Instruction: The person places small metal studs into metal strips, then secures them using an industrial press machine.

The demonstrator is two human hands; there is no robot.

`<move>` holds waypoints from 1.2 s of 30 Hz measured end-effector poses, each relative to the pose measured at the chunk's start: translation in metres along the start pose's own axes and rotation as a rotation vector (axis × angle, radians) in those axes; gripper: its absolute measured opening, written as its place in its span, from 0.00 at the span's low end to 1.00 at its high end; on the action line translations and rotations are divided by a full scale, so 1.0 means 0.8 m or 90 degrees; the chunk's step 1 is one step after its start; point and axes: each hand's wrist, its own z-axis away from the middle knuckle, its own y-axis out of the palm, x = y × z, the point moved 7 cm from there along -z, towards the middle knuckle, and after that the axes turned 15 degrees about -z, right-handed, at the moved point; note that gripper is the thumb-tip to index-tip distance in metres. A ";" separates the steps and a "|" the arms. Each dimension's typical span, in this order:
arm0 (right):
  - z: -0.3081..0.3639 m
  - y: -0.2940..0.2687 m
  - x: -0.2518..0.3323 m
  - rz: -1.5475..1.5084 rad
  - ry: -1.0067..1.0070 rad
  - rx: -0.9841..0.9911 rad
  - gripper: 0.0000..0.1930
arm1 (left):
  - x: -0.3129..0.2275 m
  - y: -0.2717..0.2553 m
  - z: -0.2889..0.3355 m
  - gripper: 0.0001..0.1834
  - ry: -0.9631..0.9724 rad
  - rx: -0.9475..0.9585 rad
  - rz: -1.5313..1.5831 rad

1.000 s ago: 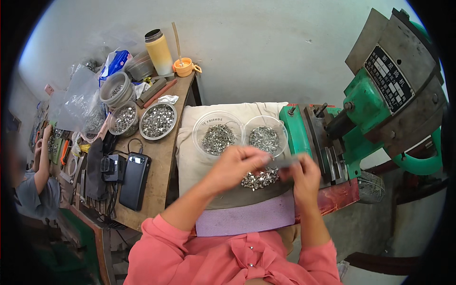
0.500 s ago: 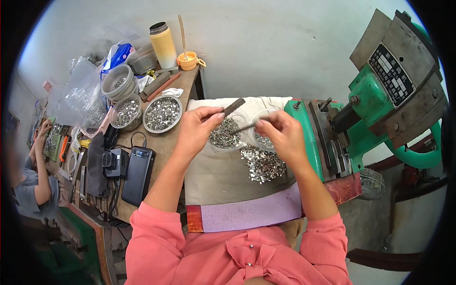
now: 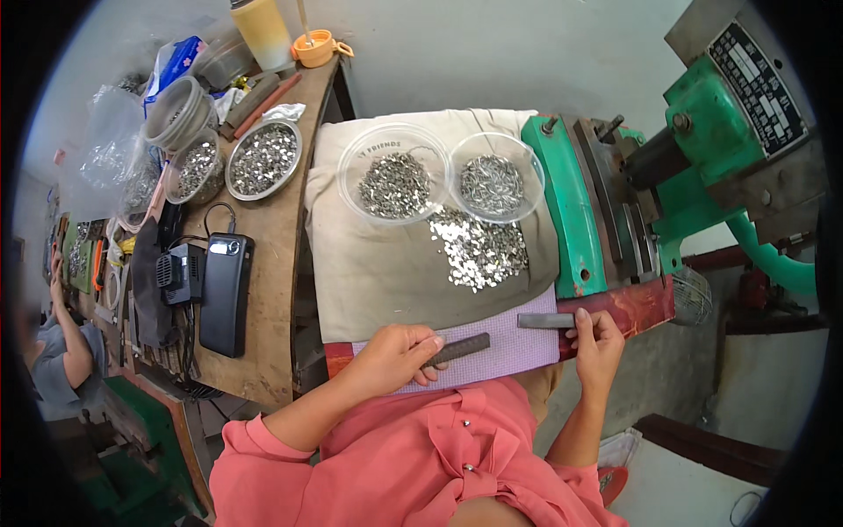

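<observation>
My left hand (image 3: 399, 358) grips a dark flat bar with a rough, notched-looking surface (image 3: 463, 348), which points right above the purple mat (image 3: 500, 351). Fingers and thumb of my right hand (image 3: 599, 345) pinch one end of a smooth grey metal strip (image 3: 543, 321), pointing left over the mat's right part. The two bars are apart. Beyond them, a heap of shiny small metal pieces (image 3: 483, 250) lies on a grey-beige cloth (image 3: 378, 281). Behind the heap stand two clear round tubs, the left one (image 3: 353, 158) holding small metal bits and the right one (image 3: 531, 189) slim metal pieces.
A green press (image 3: 575, 228) stands at the right. On the wooden table (image 3: 272, 299) at left are a black power bank (image 3: 226, 294), a small black device (image 3: 180, 274), a bowl of metal pieces (image 3: 294, 171) and stacked tubs (image 3: 171, 105). Another person's arm (image 3: 60, 285) shows far left.
Both hands have come down toward me from over the tubs, each still holding its bar, and have moved apart, the right one rightward. The view has shifted, and the tubs now show fully.
</observation>
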 end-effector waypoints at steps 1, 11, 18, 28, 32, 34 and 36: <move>0.000 -0.002 0.000 0.003 0.007 -0.006 0.13 | -0.008 -0.004 0.007 0.14 0.008 -0.062 -0.035; 0.037 0.060 0.084 0.118 -0.296 0.066 0.05 | -0.030 -0.031 0.069 0.14 0.198 -0.511 -0.462; 0.048 0.215 0.114 0.124 -0.479 0.374 0.08 | -0.030 -0.061 0.069 0.10 0.237 -0.643 -0.442; 0.065 0.259 0.098 0.227 -0.569 0.412 0.07 | -0.040 -0.060 0.054 0.07 0.276 -0.623 -0.581; 0.051 0.236 0.122 0.201 -0.589 0.354 0.08 | -0.042 -0.062 0.051 0.07 0.269 -0.590 -0.550; 0.026 0.220 0.151 0.244 -0.600 0.280 0.08 | -0.042 -0.061 0.052 0.08 0.266 -0.580 -0.584; -0.009 0.206 0.175 0.307 -0.621 0.159 0.07 | -0.045 -0.061 0.050 0.08 0.260 -0.571 -0.592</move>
